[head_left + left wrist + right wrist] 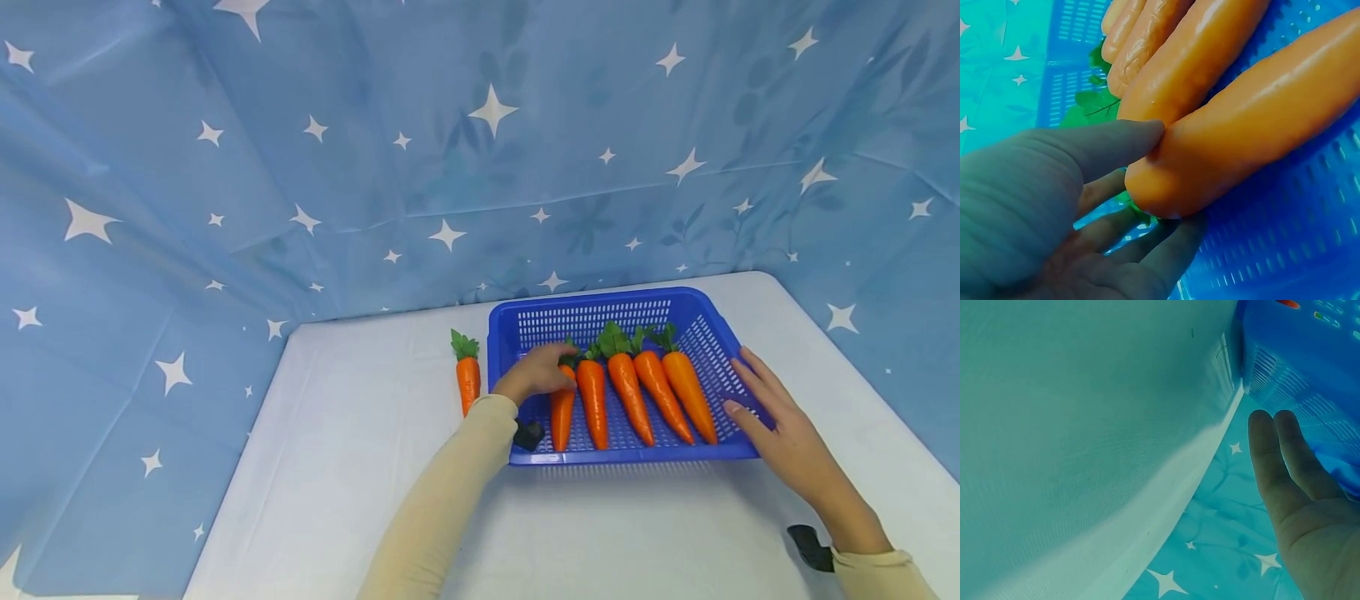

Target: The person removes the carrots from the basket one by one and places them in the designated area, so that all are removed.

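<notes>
In the head view a blue plastic basket [600, 457] holds several orange carrots with green leafy tops, lying side by side. My left hand [537, 372] reaches over the basket's left side and holds the leftmost carrot [562, 412] near its leafy end. The left wrist view shows the left thumb [1116, 144] on one side of that carrot [1235, 131] and the fingers curled under its thick end. At the basket's right side, my right hand [787, 442] rests with its thumb over the rim. Its fingers [1266, 456] stretch out straight along the outer wall in the right wrist view.
Another carrot [468, 379] lies on the white table [360, 433] just left of the basket, its lower end hidden by the left arm. Blue cloth [375, 167] with white stars hangs behind and beside the table.
</notes>
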The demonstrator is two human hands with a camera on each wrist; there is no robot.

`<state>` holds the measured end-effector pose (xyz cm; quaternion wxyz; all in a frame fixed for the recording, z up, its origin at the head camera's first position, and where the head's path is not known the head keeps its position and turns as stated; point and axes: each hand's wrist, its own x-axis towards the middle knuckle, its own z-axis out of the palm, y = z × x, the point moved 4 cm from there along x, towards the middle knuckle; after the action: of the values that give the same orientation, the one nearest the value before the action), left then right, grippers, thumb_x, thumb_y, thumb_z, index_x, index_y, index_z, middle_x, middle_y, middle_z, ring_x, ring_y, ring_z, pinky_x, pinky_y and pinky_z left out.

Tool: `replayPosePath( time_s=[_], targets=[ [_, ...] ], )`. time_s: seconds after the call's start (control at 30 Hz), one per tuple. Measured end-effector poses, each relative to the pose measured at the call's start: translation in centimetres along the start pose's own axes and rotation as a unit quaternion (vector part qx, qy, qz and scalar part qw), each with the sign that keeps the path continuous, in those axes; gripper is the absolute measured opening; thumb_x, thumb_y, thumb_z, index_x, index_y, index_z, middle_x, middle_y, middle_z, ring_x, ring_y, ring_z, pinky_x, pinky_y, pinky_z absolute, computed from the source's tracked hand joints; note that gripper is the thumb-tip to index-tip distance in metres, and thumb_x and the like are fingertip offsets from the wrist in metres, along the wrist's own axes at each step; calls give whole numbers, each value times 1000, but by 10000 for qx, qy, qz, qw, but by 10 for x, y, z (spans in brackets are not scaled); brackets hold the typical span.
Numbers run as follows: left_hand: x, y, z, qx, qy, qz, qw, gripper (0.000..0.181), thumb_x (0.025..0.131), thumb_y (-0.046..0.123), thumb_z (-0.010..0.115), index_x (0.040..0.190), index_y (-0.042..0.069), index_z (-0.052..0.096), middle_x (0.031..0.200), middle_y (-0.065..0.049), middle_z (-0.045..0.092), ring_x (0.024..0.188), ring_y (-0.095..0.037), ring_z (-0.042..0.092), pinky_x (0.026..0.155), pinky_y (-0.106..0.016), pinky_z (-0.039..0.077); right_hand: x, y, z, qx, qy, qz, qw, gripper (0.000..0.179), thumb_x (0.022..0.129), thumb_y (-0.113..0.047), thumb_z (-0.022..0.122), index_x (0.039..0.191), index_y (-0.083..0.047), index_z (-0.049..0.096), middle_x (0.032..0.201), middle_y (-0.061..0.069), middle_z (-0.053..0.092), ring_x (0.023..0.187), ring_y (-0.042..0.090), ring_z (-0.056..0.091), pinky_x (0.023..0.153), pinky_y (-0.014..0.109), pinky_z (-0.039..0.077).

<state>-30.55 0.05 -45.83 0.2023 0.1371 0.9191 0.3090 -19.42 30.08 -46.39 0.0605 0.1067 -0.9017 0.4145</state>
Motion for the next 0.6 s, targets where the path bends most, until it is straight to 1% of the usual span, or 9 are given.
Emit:
replayPosePath(
  time_s=[0.23,0.4,0.5,0.6],
  targets=[
    [1,-1,-1,147,71,-172,9997,47,85,19,75,130,13,63,126,-3,62,101,-17,56,98,-33,48,0,-1,0,-124,55,48,9999,66,101,-24,52,157,-23,19,165,0,2,147,45,5,94,82,14],
    [-1,-1,-3,18,145,-283,9995,46,84,19,76,128,13,64,124,-3,62,99,-17,56,98,-35,48,0,-2,0,-121,51,66,9999,66,101,-24,51,158,-22,18,165,0,2,147,45,4,94,82,13],
    [-3,-1,-6,-82,225,-228,9995,46,84,19,76,128,13,65,125,-4,63,99,-18,57,98,-36,48,0,-2,0,-113,50,62,9999,65,101,-24,51,157,-22,19,165,0,2,147,45,4,94,82,13],
    [-4,-2,-10,-319,289,-186,9989,46,83,18,77,127,12,65,125,-4,63,99,-18,57,97,-37,49,0,-2,0,-169,80,74,9998,66,101,-25,52,157,-23,19,165,1,3,146,46,6,92,82,15]
  ],
)
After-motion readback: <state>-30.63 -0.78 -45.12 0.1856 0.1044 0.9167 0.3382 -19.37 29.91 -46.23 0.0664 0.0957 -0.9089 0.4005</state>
